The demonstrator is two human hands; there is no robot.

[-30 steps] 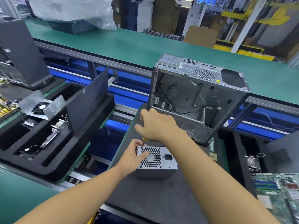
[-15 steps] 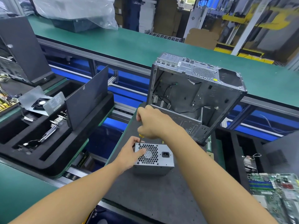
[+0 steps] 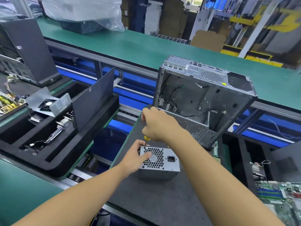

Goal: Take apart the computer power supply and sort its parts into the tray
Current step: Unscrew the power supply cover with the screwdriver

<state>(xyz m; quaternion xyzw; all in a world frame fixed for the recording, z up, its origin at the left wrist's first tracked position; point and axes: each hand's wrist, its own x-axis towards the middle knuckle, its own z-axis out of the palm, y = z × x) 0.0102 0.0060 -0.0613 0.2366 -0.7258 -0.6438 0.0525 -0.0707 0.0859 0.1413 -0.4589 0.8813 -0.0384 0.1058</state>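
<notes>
Right grip [image 3: 158, 126] holds screwdriver [image 3: 147, 139], seemingly on power supply [image 3: 169, 160]

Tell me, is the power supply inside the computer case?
No, the power supply stands on the mat in front of the computer case, gripped by the left hand while the right hand holds a screwdriver to it.

The dark grey table [image 3: 154, 201] in the middle carries the silver power supply [image 3: 169, 162], standing near its left edge with the honeycomb grille up. Behind it, at the far end, the emptied computer case [image 3: 203, 101] stands with its open side toward the camera. To the left, a black foam tray [image 3: 53, 160] holds a dark side panel [image 3: 92, 98] on edge and a small fan [image 3: 46, 104]. To the right lies a green circuit board [image 3: 280, 198], and beyond runs a long green table [image 3: 146, 44] bearing a plastic-wrapped box [image 3: 81, 12].
</notes>
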